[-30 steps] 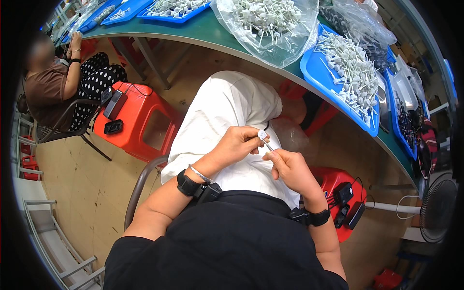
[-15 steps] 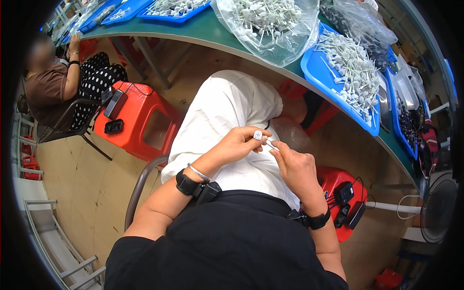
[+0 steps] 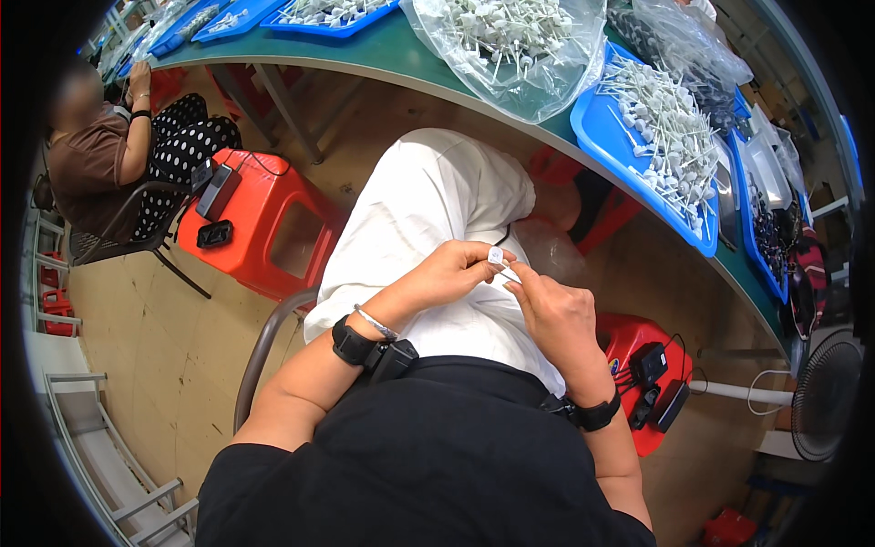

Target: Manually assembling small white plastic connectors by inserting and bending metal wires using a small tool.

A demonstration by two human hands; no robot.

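Above my lap, both hands meet at a small white stemmed piece (image 3: 495,255). My left hand (image 3: 453,273) is closed, thumb and forefinger pinching near its pale, block-like head. From the other side my right hand (image 3: 554,312) is also closed, its fingertips on the thin white stem (image 3: 509,273) close to the head. Whether head and stem are one part cannot be made out, as fingertips cover the join. Similar white stemmed pieces (image 3: 665,123) fill a blue tray (image 3: 597,146) on the green table, and more lie in a clear plastic bag (image 3: 538,108).
The green table (image 3: 383,59) curves ahead, with more blue trays (image 3: 342,30). Red stools stand on my left (image 3: 260,223) and right (image 3: 624,333), both carrying black devices. A person (image 3: 96,164) sits far left. A fan (image 3: 828,392) stands right; a chair arm (image 3: 260,365) is beside me.
The white piece and my left fingertips have shifted slightly right, and its head looks turned a little. Both hands keep their pinch.
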